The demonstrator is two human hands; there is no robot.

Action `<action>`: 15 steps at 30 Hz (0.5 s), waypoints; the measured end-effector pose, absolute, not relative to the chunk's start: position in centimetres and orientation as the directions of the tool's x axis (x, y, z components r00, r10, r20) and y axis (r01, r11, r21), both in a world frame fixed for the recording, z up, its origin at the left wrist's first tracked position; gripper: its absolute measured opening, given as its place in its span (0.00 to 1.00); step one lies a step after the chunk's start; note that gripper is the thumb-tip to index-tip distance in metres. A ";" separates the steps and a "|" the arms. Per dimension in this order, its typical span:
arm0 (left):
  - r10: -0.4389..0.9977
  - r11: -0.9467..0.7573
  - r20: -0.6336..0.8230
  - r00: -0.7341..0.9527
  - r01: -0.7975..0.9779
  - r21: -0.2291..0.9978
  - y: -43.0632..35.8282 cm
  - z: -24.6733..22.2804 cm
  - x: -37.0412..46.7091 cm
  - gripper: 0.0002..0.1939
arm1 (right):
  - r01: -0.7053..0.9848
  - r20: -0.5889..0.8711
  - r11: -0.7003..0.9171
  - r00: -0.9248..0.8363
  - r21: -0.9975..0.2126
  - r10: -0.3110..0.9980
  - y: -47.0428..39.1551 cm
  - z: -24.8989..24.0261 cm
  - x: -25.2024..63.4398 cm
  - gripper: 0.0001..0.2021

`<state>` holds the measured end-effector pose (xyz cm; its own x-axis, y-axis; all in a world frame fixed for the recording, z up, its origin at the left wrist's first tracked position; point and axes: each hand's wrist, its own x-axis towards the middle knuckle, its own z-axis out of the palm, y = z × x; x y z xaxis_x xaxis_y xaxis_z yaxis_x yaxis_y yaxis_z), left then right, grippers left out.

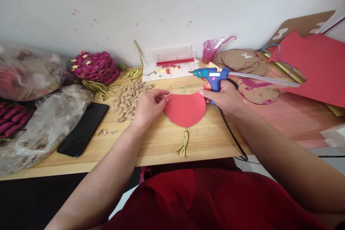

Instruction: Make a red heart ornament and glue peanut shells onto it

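A red paper shape [185,110] with a notched top lies on the wooden table, a green loop [182,90] above it and a yellow-green tassel [184,143] below. My left hand [152,106] pinches its upper left edge between thumb and fingers. On the other side, my right hand [226,97] is wrapped round the handle of a blue glue gun [212,75], its thumb touching the paper's upper right corner. The gun's nozzle points left, a red light glows on its body, and a clear glue stick [264,79] sticks out behind.
Peanuts [126,102], a black phone [83,129] and plastic bags [51,118] lie left. Behind are stacked purple pieces [94,66], small stars [169,69] and a pink cup [210,50]. Cardboard shapes [239,59] and red sheets [315,64] sit right; a black cable [230,129] crosses the front edge.
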<state>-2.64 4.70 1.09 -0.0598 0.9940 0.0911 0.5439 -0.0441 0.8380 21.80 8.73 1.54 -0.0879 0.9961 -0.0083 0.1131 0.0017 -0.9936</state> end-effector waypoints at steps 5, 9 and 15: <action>0.990 -0.051 0.119 -0.076 0.598 0.800 4.6 0.9 -3.0 0.17 | 0.239 0.060 0.086 -0.112 -0.967 0.992 9.0 0.7 22.3 0.10; 0.993 -0.035 0.093 -0.072 0.578 0.815 4.5 0.9 -3.1 0.19 | 0.246 0.098 0.131 -0.143 -0.960 0.985 8.8 0.9 22.4 0.10; 0.997 -0.017 0.060 -0.054 0.588 0.809 4.4 0.6 -3.0 0.21 | 0.290 0.039 0.060 -0.075 -0.955 0.996 8.4 1.6 22.2 0.10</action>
<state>-2.99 4.41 0.64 -0.0543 0.9967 0.0603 0.5879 -0.0169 0.8087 22.23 8.35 1.59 -0.0751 0.9964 0.0393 0.2896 0.0595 -0.9553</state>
